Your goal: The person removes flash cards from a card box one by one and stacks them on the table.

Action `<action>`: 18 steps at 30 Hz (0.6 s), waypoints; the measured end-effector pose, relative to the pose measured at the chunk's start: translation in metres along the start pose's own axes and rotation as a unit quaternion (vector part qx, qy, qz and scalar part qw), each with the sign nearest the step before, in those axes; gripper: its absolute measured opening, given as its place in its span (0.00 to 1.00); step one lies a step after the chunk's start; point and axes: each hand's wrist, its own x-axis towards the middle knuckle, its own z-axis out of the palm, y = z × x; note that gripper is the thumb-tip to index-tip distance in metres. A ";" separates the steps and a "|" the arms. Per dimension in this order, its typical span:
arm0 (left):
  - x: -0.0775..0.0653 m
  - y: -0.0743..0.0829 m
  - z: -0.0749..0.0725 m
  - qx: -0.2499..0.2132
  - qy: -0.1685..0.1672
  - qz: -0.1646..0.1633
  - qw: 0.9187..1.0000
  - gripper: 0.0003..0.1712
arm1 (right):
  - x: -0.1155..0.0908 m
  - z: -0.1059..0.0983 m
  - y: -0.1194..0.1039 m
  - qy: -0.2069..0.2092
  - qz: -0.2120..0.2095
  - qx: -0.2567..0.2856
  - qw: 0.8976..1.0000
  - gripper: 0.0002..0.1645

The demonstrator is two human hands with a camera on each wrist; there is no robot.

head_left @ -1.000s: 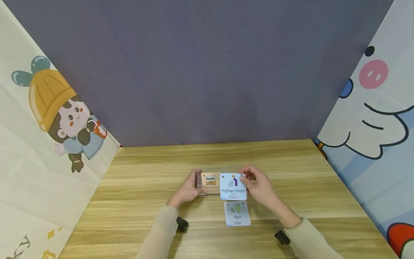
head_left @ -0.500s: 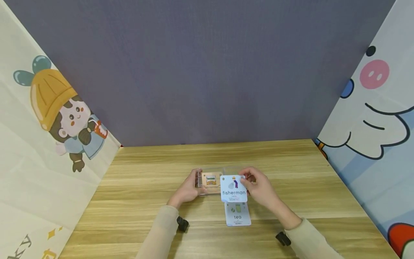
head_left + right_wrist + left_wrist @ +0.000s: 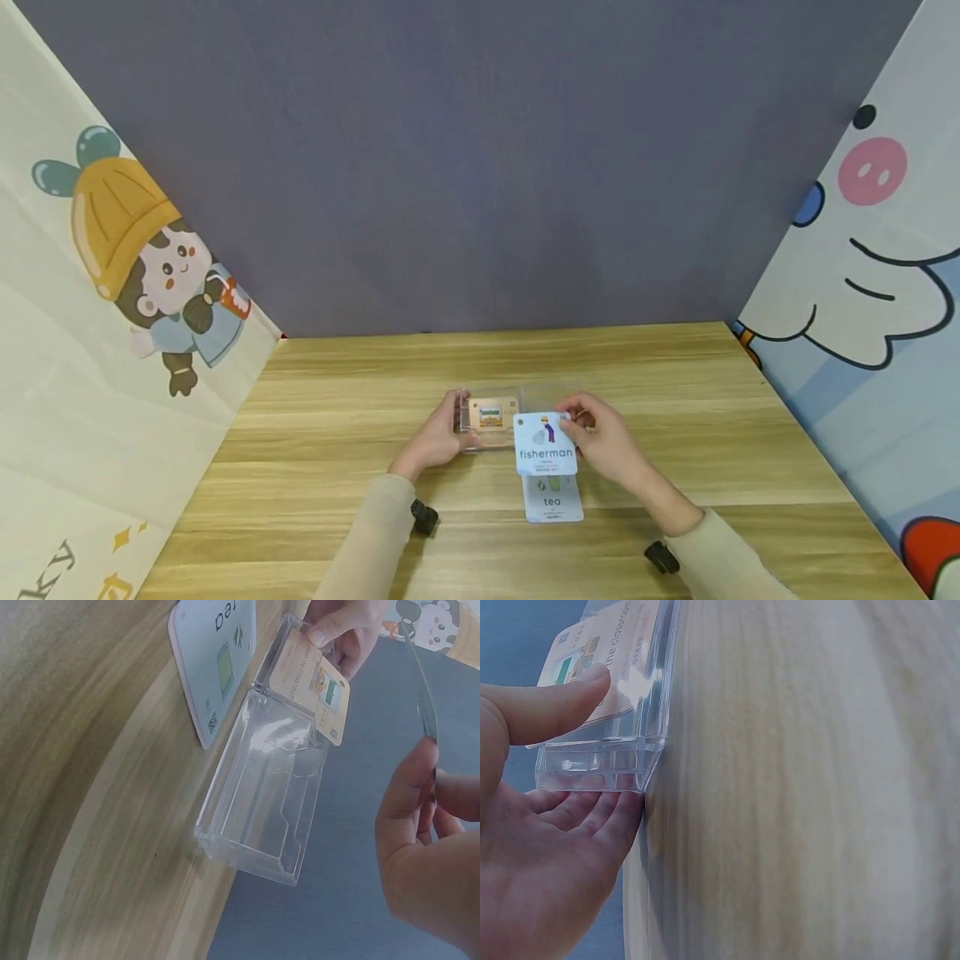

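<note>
A clear plastic box with two compartments rests on the table. My left hand grips its left end, thumb over the top and fingers against the side. In the left compartment sits an orange-bordered picture card; the right compartment has no card in it in the right wrist view. Between thumb and fingers, my right hand pinches a "fisherman" flashcard by its upper right corner, raised above the table. Flat on the table lies a "tea" flashcard, its top covered by the fisherman card in the head view.
The wood-grain table ends at a dark grey panel behind. Cartoon-printed white sheets flank it at left and right. Each sleeve has a small black wrist camera beside it.
The right hand has brought the fisherman card slightly down toward the person, so it covers more of the tea card. The left hand and box have stayed in place.
</note>
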 end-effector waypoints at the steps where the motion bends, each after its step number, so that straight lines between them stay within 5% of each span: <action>1: 0.000 0.000 0.000 0.000 -0.001 0.001 1.000 0.48 | 0.000 0.000 0.001 0.000 0.001 0.003 1.000 0.12; 18: 0.001 -0.002 0.000 -0.009 -0.004 0.009 1.000 0.47 | -0.008 -0.003 0.004 -0.015 0.010 0.024 1.000 0.11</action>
